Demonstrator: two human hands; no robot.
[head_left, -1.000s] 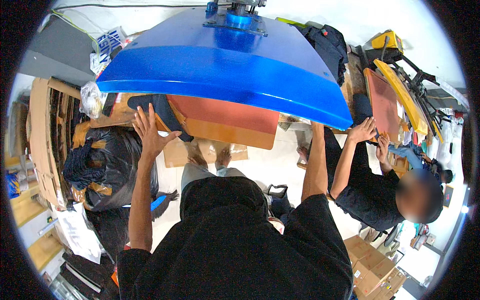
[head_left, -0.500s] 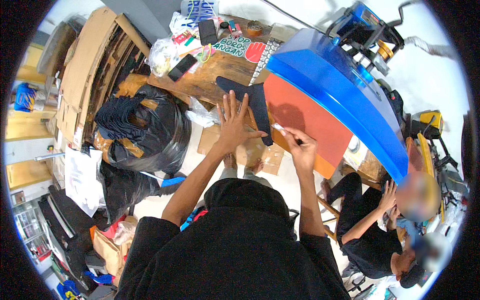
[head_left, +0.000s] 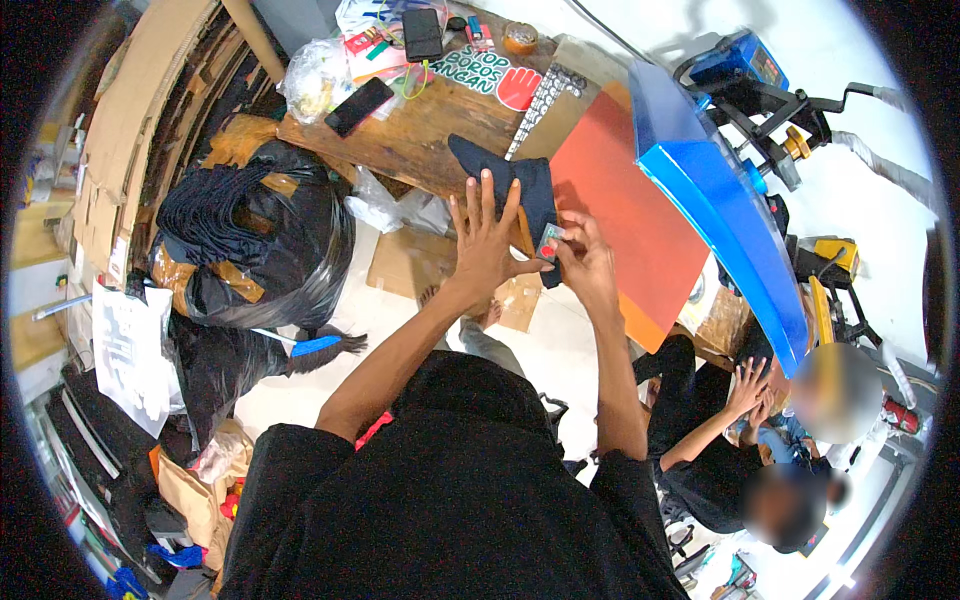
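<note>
Hands on a dark cloth at the heat press

The right hand point(head_left: 585, 262) pinches a small label point(head_left: 550, 240) against the dark cloth point(head_left: 520, 190); the left hand point(head_left: 483, 238) lies flat, fingers spread, on it. The cloth runs 11-to-5 o'clock across the wooden table point(head_left: 430, 130), beside the orange platen point(head_left: 620, 210).

both arms reach fwd, elbows bent. left hand point(head_left: 483, 238) flat, fingers spread, palm down. right hand point(head_left: 585, 262) just beside it, fingertips pinched, thumbs nearly touching.
</note>
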